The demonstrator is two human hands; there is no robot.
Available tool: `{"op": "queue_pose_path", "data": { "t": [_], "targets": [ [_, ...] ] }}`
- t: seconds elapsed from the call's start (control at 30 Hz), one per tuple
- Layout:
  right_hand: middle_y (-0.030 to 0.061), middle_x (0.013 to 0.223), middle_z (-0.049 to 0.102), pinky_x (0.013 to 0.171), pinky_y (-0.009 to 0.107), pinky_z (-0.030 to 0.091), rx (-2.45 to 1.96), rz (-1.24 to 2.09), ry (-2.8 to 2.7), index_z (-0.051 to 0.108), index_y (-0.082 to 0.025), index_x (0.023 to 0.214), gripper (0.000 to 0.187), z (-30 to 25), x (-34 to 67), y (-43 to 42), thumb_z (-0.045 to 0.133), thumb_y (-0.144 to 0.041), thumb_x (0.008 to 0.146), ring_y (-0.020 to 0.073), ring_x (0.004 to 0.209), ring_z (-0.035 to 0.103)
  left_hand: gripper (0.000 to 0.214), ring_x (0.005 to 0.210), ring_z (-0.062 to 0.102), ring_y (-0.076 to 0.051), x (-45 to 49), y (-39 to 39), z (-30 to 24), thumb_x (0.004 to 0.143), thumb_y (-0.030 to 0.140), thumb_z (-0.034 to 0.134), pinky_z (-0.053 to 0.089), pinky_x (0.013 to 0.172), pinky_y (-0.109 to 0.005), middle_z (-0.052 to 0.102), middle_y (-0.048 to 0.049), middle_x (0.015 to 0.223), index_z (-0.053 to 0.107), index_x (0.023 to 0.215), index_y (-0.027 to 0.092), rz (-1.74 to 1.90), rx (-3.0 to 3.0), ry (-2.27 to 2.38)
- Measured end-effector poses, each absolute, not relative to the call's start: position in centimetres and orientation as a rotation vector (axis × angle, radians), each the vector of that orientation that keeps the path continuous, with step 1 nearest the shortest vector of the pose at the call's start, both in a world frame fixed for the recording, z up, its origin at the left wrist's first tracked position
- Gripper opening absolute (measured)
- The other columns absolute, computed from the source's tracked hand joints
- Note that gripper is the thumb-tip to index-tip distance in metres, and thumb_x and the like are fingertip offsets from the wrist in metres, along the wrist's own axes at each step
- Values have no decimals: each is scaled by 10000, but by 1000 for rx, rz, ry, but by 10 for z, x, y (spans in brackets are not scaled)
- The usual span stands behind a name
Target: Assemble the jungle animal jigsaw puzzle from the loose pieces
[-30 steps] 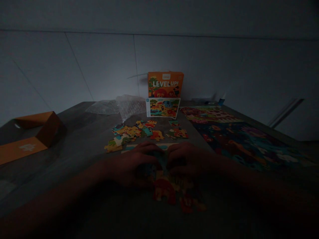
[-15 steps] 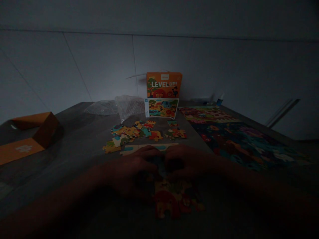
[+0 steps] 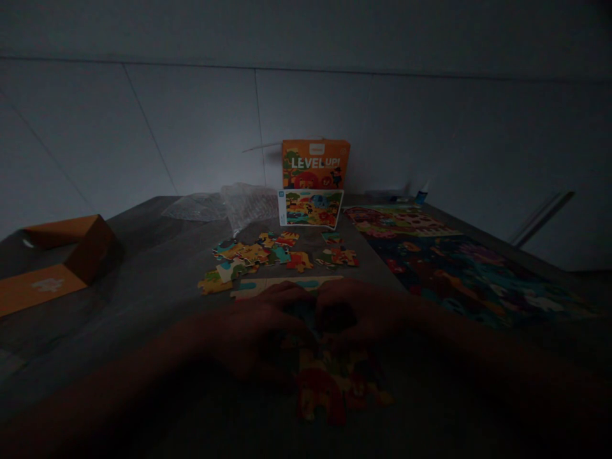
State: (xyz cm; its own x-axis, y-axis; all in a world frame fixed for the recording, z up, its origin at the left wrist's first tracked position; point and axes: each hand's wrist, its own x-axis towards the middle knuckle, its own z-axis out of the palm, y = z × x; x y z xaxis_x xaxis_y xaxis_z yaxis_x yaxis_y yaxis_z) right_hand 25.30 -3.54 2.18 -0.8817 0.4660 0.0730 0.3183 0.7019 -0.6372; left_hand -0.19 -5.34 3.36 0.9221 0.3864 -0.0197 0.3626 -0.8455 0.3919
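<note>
The scene is very dark. My left hand [image 3: 258, 325] and my right hand [image 3: 358, 312] lie side by side on the grey table [image 3: 143, 293], fingertips meeting over a joined patch of puzzle pieces [image 3: 335, 386]. Both hands have curled fingers pressed down on the patch's far edge; what they pinch is hidden. Beyond the hands lies a long strip of joined pieces [image 3: 287, 284]. A heap of loose coloured pieces [image 3: 258, 255] lies farther back, with a few more loose pieces [image 3: 339, 255] to its right.
An orange puzzle box [image 3: 315, 164] stands against the wall with a picture card [image 3: 310, 208] leaning on it. Crumpled clear plastic [image 3: 229, 204] lies left of the card. A finished puzzle [image 3: 459, 268] covers the table's right side. An open orange box lid [image 3: 62, 255] sits far left.
The joined patch under my hands has slid a little toward me. Both hands stayed together over its far edge, shifting only slightly.
</note>
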Motion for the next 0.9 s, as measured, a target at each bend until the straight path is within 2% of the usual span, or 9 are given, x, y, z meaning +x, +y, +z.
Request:
{"op": "queue_pose_path", "data": {
  "t": [0.2, 0.67, 0.9],
  "targets": [
    [37, 908, 635, 715, 257, 450, -557, 974, -2677, 683, -153, 925, 322, 22, 254, -34, 772, -393, 730, 152, 788, 566, 526, 1377, 335, -376, -1, -53, 34, 705, 409, 789, 399, 1089, -534, 374, -82, 1486, 637, 1194, 291, 101, 2689, 549],
    [38, 921, 639, 743, 272, 454, -608, 955, -2690, 686, -160, 944, 307, 21, 253, -33, 782, -355, 727, 160, 814, 576, 490, 1333, 380, -360, -1, -52, 32, 728, 438, 771, 404, 1077, -518, 444, -88, 1410, 640, 1173, 280, 138, 2671, 527],
    [35, 911, 631, 712, 262, 443, -631, 946, -2700, 684, -157, 947, 328, 21, 253, -33, 783, -376, 723, 156, 792, 567, 497, 1332, 388, -359, -1, -52, 31, 715, 401, 789, 413, 1074, -499, 443, -90, 1419, 631, 1169, 273, 157, 2673, 523]
  ]
}}
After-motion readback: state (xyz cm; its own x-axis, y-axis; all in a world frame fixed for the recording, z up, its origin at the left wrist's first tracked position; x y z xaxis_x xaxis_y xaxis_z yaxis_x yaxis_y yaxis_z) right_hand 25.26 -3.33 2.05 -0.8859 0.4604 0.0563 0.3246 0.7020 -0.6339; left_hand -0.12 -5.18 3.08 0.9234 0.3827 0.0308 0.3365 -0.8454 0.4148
